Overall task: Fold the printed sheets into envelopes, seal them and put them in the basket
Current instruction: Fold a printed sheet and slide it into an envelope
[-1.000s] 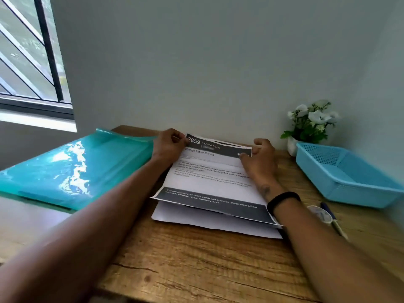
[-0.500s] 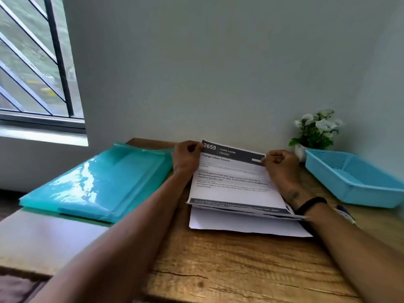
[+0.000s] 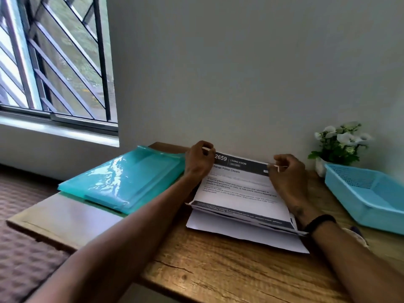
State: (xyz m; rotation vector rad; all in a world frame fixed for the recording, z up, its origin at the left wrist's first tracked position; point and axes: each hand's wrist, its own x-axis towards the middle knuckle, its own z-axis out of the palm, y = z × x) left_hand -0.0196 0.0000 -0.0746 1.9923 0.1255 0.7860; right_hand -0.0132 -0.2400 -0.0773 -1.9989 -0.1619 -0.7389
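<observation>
A printed sheet [image 3: 238, 197] with a dark header reading "2659 LIVING ROOM" lies on top of other white sheets [image 3: 236, 230] on the wooden table [image 3: 218, 272]. My left hand [image 3: 197, 160] pinches the sheet's far left corner. My right hand [image 3: 288, 176] pinches its far right corner. The sheet's near edge curls up off the stack. A light blue plastic basket [image 3: 367, 200] stands at the right, and nothing shows inside it.
A teal plastic folder [image 3: 122, 182] lies at the left of the table. A small pot of white flowers [image 3: 338, 145] stands by the wall behind the basket. A roll of tape [image 3: 358, 237] peeks out beside my right forearm. A barred window [image 3: 54, 62] is at far left.
My head has tilted up and turned left, so the table sits lower in view. Both hands stay at the sheet's far corners; its near edge has lifted a little.
</observation>
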